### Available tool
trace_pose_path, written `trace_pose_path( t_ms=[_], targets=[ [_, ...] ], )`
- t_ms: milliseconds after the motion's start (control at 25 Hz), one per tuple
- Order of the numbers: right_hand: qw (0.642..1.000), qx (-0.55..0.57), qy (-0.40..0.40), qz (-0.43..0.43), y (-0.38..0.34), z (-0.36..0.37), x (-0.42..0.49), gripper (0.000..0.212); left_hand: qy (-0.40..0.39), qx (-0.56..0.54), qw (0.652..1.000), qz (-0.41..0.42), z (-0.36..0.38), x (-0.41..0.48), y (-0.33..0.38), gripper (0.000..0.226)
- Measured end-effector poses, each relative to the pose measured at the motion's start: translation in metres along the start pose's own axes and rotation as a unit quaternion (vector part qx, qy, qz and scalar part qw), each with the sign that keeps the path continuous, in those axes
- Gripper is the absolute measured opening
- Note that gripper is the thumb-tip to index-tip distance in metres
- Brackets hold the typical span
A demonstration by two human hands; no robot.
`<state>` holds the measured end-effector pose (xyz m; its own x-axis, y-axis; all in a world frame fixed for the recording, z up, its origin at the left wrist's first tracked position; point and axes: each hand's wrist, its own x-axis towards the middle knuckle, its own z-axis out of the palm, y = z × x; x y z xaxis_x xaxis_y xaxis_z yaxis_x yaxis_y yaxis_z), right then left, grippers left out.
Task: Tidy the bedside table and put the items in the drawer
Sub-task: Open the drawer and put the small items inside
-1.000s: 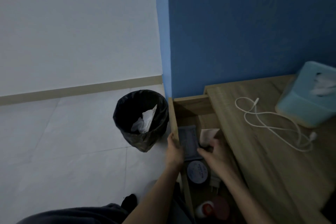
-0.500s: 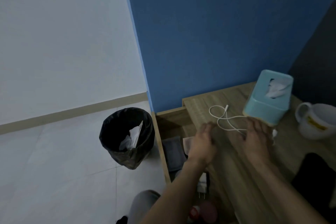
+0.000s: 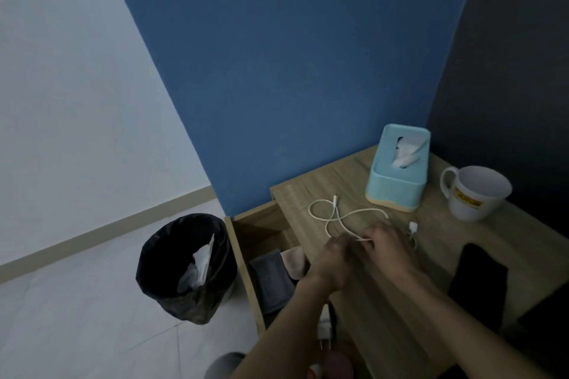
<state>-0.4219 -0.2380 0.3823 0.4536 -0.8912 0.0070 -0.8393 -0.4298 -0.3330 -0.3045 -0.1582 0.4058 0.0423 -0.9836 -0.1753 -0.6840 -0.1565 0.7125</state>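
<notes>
A white cable (image 3: 331, 214) lies in loops on the wooden bedside table (image 3: 363, 301). My left hand (image 3: 334, 261) and my right hand (image 3: 389, 248) meet at its near part, and a short stretch of cable runs between their curled fingers. Both hands pinch it, though the left one is blurred. The cable's far plug points toward the wall, and its other end (image 3: 413, 227) lies just right of my right hand. The drawer (image 3: 243, 258) stands open at the table's left side, holding a grey pouch (image 3: 271, 281), a pale item (image 3: 294, 258) and a white charger plug (image 3: 324, 321).
A teal tissue box (image 3: 397, 181) and a white mug (image 3: 474, 194) stand at the back of the table. A black object (image 3: 477, 280) lies at its right front. A black-lined bin (image 3: 184, 268) with paper in it stands on the floor left of the drawer.
Both hands left the drawer and came up onto the table top. They closed in from either side onto the white cable. The view swung right.
</notes>
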Motion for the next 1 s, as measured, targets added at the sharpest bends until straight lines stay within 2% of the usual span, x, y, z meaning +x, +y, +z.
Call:
trace_pose_path(
  t_ms=[120, 200, 320, 360, 480, 560, 640, 720, 800, 880, 1000],
  targets=[
    [0.996, 0.086, 0.022, -0.009, -0.002, -0.008, -0.005, 0.021, -0.007, 0.006, 1.000, 0.002, 0.007, 0.001, -0.003, 0.047],
    [0.986, 0.141, 0.093, 0.000, 0.002, -0.022, -0.018, 0.034, -0.008, 0.007, 1.000, -0.003, 0.009, 0.001, -0.005, 0.048],
    [0.970, 0.119, 0.198, 0.074, 0.022, -0.052, -0.058, 0.040, 0.037, 0.031, 0.999, -0.019, 0.013, 0.000, -0.010, 0.051],
    [0.968, 0.091, 0.201, 0.118, 0.030, -0.059, -0.073, 0.043, 0.060, 0.045, 0.997, -0.029, 0.016, -0.002, -0.012, 0.052],
    [0.952, 0.075, 0.106, 0.276, 0.049, -0.063, -0.105, 0.065, 0.078, 0.069, 0.994, -0.046, 0.034, -0.005, -0.014, 0.052],
    [0.937, 0.109, 0.045, 0.329, 0.053, -0.055, -0.112, 0.080, 0.055, 0.088, 0.993, -0.048, 0.045, -0.007, -0.008, 0.054],
    [0.932, 0.125, 0.020, 0.340, 0.054, -0.046, -0.115, 0.090, 0.045, 0.111, 0.992, -0.048, 0.051, -0.007, -0.006, 0.055],
    [0.933, 0.125, 0.023, 0.336, 0.057, -0.038, -0.116, 0.090, 0.042, 0.116, 0.991, -0.042, 0.050, -0.007, -0.007, 0.055],
    [0.927, 0.110, 0.029, 0.357, 0.056, -0.040, -0.117, 0.092, 0.045, 0.086, 0.995, -0.026, 0.047, -0.007, -0.011, 0.053],
    [0.916, 0.093, 0.027, 0.388, 0.054, -0.044, -0.115, 0.096, 0.087, 0.025, 0.996, -0.007, 0.042, -0.011, -0.017, 0.050],
    [0.906, 0.114, 0.015, 0.408, 0.052, -0.052, -0.115, 0.096, 0.154, -0.013, 0.987, -0.045, 0.031, -0.022, -0.032, 0.049]
  ],
)
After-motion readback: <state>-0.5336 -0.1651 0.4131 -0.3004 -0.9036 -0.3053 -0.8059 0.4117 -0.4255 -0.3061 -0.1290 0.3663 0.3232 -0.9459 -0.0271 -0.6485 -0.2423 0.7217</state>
